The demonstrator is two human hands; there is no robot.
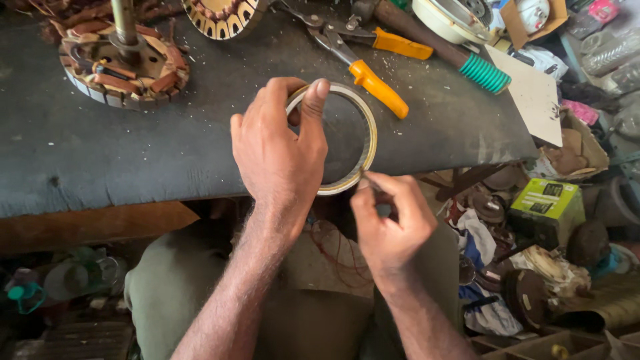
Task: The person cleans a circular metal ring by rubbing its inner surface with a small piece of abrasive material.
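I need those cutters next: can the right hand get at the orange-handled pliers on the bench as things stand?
Probably yes, once freed. The right hand is pinching at the tape roll, and the orange-handled pliers lie just beyond the roll on the bench with nothing between.

**Open bench to my left, tools crowding the far edge**

My left hand (280, 150) and right hand (390, 223) meet at the tape roll (357, 163) on the near bench edge. Left of them the dark bench top (133, 153) lies bare. Far left sits a wound stator (123, 67); far right, orange-handled pliers (363, 70) and a green-gripped tool (460, 60) block passage.
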